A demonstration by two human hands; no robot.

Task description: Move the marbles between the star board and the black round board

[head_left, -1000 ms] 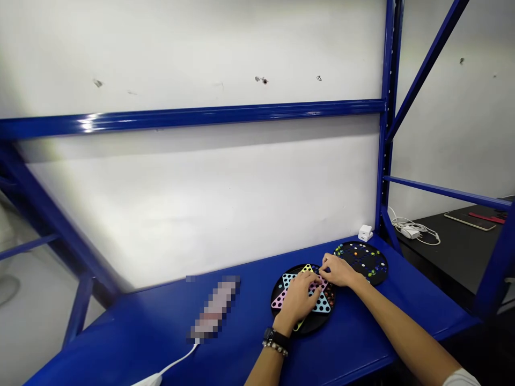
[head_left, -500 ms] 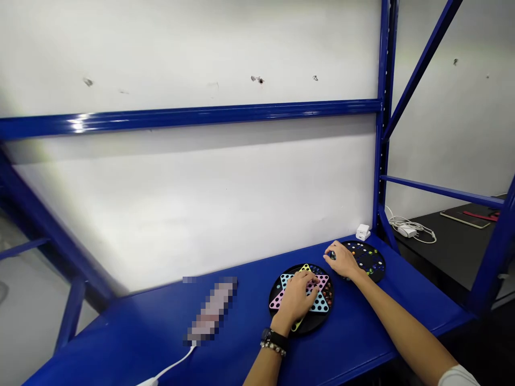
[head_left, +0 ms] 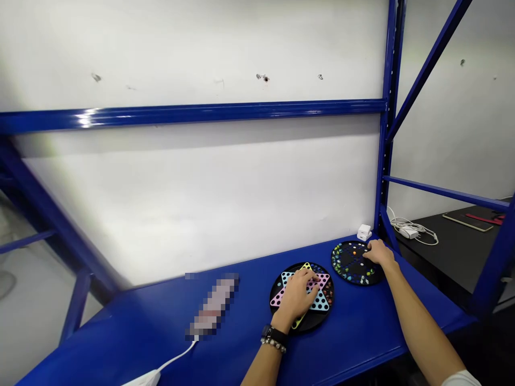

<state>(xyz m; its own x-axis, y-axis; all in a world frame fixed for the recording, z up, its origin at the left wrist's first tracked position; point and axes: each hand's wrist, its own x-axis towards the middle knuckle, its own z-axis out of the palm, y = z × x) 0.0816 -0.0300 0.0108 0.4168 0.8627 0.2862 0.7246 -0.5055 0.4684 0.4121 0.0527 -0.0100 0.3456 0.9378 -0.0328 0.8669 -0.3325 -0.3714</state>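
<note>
A round black Chinese checkers board (head_left: 302, 294) lies flat on the blue counter (head_left: 225, 348), its star printed in pale blue, pink and yellow triangles pierced with holes; a few dark marbles sit at its 3 o'clock edge. No writing can be read on it. The left hand (head_left: 298, 295) rests palm down on the middle of the star, fingers loosely curled; whether it grips a marble cannot be told. At 1 o'clock from this board, just beside it, lies a second round black board (head_left: 351, 264) dotted with scattered coloured marbles. The right hand (head_left: 378, 252) lies on that board's 2 o'clock rim, fingers bent; what they pinch is hidden. A small white charger (head_left: 364, 232) stands at 12 o'clock from the second board, against the wall. At 9 o'clock from the star board, well apart, lies a blurred oblong object (head_left: 212, 311) with a white cable (head_left: 173, 364).
</note>
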